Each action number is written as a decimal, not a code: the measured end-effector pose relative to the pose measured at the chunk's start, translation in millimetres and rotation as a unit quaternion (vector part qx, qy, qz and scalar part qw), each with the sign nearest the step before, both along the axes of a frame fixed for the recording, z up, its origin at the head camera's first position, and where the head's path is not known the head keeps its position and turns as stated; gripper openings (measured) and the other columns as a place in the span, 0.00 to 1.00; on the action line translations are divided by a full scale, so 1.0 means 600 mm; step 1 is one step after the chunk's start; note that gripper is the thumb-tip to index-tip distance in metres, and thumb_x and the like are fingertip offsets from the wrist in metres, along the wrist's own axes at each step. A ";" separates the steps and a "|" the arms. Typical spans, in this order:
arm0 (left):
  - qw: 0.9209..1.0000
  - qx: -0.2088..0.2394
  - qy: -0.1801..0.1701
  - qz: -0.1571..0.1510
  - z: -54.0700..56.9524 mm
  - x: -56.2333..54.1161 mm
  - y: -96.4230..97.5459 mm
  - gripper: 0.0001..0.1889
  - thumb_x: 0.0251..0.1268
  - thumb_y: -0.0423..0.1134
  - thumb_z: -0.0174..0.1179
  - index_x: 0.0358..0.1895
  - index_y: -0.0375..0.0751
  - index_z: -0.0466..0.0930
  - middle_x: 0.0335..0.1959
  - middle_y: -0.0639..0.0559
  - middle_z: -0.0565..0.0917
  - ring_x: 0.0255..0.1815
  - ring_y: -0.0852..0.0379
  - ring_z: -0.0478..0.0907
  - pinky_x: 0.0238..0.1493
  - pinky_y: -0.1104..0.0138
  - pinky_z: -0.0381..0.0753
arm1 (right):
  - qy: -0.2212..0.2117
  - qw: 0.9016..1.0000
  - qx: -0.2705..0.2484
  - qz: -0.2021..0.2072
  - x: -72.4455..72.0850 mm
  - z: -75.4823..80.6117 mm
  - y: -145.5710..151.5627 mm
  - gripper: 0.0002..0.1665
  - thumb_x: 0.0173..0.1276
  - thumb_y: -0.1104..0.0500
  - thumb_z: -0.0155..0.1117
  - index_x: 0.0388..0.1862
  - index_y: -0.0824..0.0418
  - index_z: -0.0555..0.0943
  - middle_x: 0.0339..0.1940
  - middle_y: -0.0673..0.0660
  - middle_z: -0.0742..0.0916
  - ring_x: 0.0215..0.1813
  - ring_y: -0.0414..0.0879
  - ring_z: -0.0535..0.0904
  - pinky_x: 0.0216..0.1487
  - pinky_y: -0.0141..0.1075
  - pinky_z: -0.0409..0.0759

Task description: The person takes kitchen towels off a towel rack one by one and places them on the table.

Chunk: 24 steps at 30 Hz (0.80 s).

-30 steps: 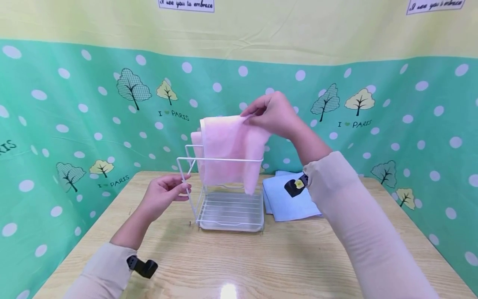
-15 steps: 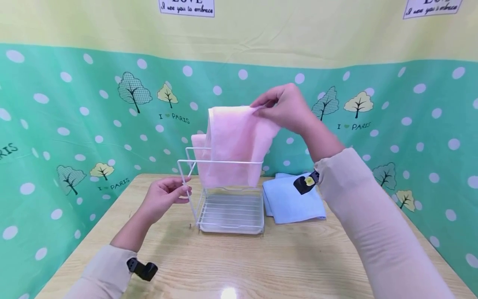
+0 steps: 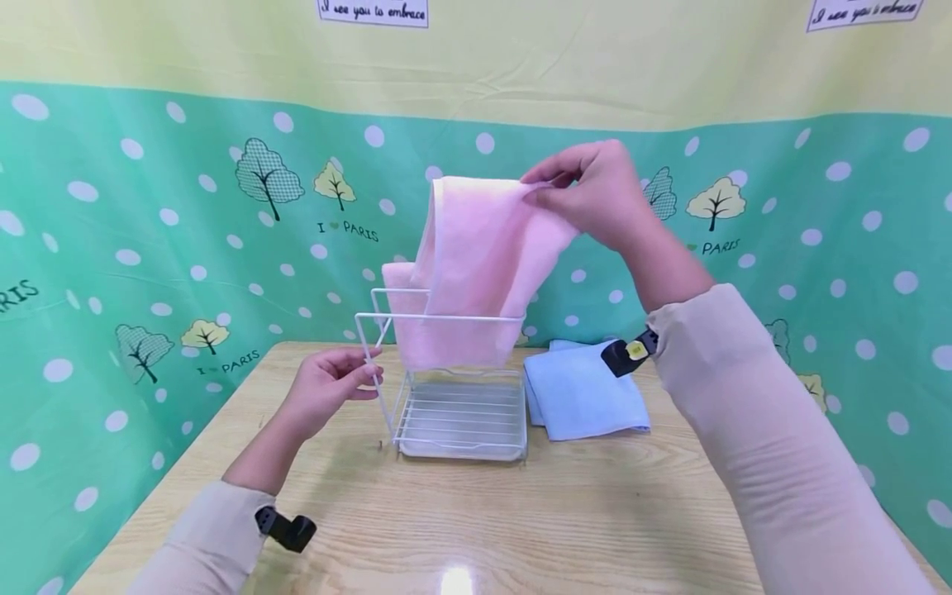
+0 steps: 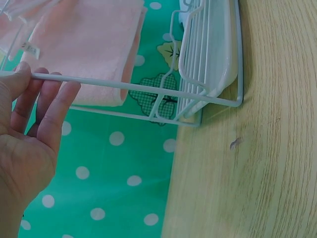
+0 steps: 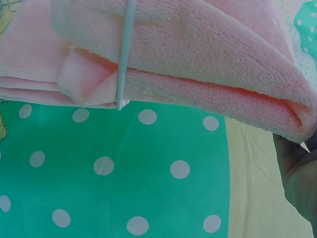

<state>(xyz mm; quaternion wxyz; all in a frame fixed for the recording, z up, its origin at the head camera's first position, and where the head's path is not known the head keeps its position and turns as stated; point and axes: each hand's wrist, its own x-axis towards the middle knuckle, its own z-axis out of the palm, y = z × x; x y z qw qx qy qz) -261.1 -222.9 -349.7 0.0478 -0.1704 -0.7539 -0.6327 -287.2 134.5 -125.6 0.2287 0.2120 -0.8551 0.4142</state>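
A pink towel (image 3: 483,240) hangs folded over the upper bars of a white wire rack (image 3: 446,317). Its top right corner is pinched between the thumb and fingers of my right hand (image 3: 595,194), which lifts the front part above the bars. More pink cloth (image 3: 402,310) stays draped at the rear left of the rack. My left hand (image 3: 330,388) holds the rack's front left upright between thumb and fingers. In the left wrist view that white bar (image 4: 114,85) runs between the thumb and fingers. The right wrist view shows the towel's folded layers (image 5: 208,59) beside a bar.
A folded light blue towel (image 3: 583,397) lies on the wooden table (image 3: 461,521), right of the rack. A pale tray (image 3: 461,421) sits under the rack's lower wires. Behind the table hangs a green and yellow printed curtain (image 3: 186,314).
My right hand has moved up and to the right, drawing the front part of the pink towel higher above the bars. The left hand keeps its place on the rack.
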 end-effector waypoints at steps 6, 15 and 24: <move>1.000 0.002 0.001 0.002 -0.001 -0.001 0.001 0.17 0.67 0.35 0.63 0.55 0.29 0.79 0.37 0.46 0.85 0.38 0.54 0.84 0.41 0.57 0.87 | -0.001 1.000 -0.004 -0.008 0.004 0.005 0.009 0.11 0.59 0.56 0.75 0.41 0.56 0.90 0.35 0.52 0.88 0.39 0.45 0.76 0.26 0.29 0.77; 1.000 0.002 0.000 0.008 -0.001 0.001 0.002 0.17 0.67 0.35 0.63 0.54 0.28 0.79 0.40 0.34 0.83 0.38 0.54 0.84 0.41 0.57 0.87 | -0.008 1.000 -0.014 -0.010 0.007 0.007 0.018 0.11 0.58 0.56 0.76 0.40 0.56 0.90 0.35 0.51 0.88 0.39 0.45 0.77 0.25 0.28 0.77; 1.000 0.006 0.000 0.003 0.000 0.001 0.000 0.18 0.67 0.34 0.62 0.56 0.25 0.78 0.39 0.40 0.85 0.39 0.55 0.85 0.41 0.57 0.87 | 0.000 0.999 -0.029 -0.019 0.011 0.009 0.028 0.13 0.58 0.54 0.76 0.41 0.55 0.90 0.35 0.51 0.88 0.38 0.46 0.77 0.26 0.28 0.79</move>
